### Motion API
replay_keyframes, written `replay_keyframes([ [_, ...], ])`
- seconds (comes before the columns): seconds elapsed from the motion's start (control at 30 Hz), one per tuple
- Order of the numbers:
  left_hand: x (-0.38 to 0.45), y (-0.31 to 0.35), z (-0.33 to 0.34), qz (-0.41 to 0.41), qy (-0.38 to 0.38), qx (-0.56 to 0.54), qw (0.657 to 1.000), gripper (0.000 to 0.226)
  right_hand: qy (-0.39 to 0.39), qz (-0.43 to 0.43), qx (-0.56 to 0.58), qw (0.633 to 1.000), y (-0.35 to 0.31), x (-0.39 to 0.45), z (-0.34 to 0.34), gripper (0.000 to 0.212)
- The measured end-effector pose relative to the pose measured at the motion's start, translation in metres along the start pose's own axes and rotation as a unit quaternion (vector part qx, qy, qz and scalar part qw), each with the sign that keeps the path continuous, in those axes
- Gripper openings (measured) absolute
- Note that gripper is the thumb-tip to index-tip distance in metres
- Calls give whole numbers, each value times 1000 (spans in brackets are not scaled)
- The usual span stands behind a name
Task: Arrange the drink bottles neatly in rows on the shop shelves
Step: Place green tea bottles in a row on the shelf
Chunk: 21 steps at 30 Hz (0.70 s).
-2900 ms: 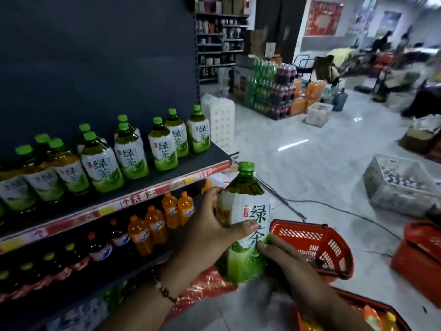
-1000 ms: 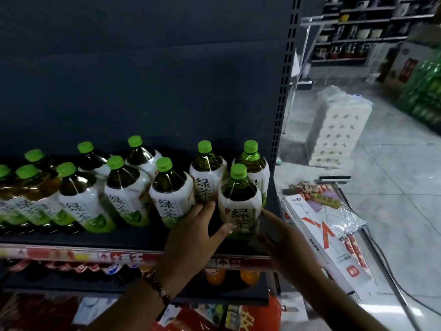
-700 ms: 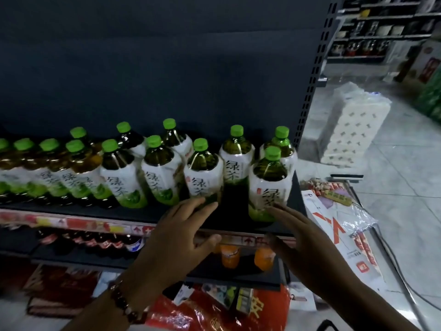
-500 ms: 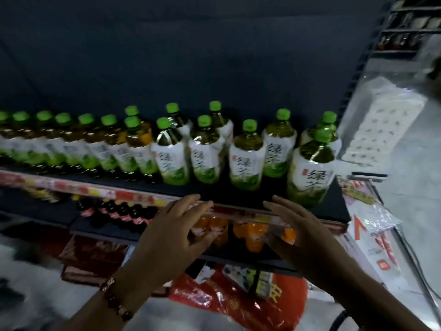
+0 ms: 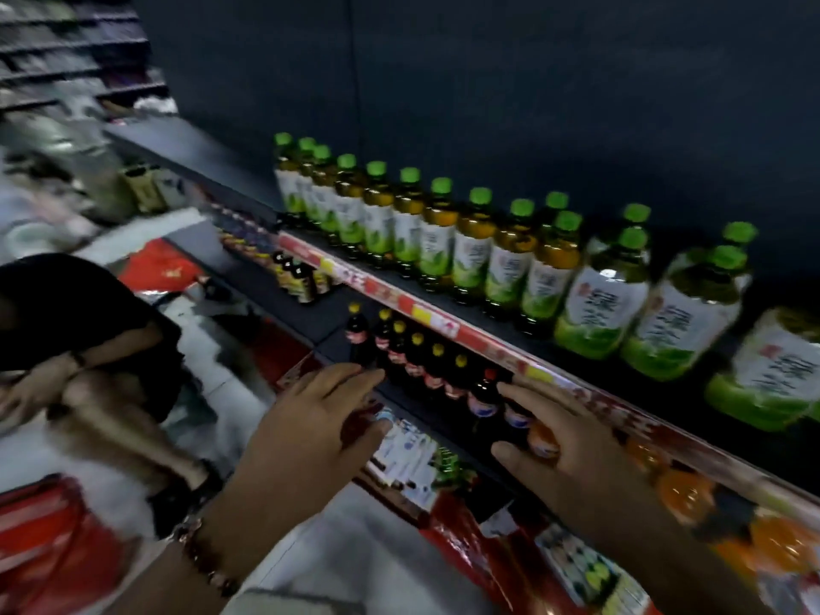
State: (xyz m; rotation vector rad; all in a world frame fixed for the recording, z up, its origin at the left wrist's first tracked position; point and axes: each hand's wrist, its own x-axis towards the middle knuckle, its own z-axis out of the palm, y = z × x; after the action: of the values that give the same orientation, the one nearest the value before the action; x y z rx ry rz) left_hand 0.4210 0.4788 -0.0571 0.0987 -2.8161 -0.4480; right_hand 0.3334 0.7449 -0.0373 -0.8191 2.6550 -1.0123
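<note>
here green-capped tea bottles (image 5: 470,241) stand upright, white-labelled, along the upper shelf (image 5: 443,321).

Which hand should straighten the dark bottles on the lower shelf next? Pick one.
Right. The right hand already has its fingers beside the nearest dark bottles; the left hand hovers open further out, probably a longer reach.

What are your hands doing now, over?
Both hands empty, left hand and right hand open by the lower shelf. Green tea bottles lined up above. Dark bottles just ahead, nothing blocking.
</note>
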Motion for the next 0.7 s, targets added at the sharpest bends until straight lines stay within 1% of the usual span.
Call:
replay_keyframes([
  [0.1, -6, -38, -8, -48, 23, 5, 999, 55, -23, -29, 8, 999, -17, 38, 25, 44],
  [0.2, 1, -69, -14, -96, 33, 12, 995, 56, -55, -61, 3, 997, -27, 81, 48, 47],
  [0.33, 34, -105, -15, -133, 36, 29, 990, 58, -96, -90, 0, 991, -37, 146, 73, 52],
  [0.53, 137, -151, -29, -140, 60, 68, 986, 52, -128, -125, -20, 984, -57, 253, 79, 48],
  [0.6, 173, -165, -40, -132, 67, 77, 986, 54, -122, -131, -10, 984, -71, 287, 75, 48],
  [0.7, 221, -192, -59, -119, 77, 92, 986, 54, -90, -142, -4, 986, -93, 332, 70, 48],
])
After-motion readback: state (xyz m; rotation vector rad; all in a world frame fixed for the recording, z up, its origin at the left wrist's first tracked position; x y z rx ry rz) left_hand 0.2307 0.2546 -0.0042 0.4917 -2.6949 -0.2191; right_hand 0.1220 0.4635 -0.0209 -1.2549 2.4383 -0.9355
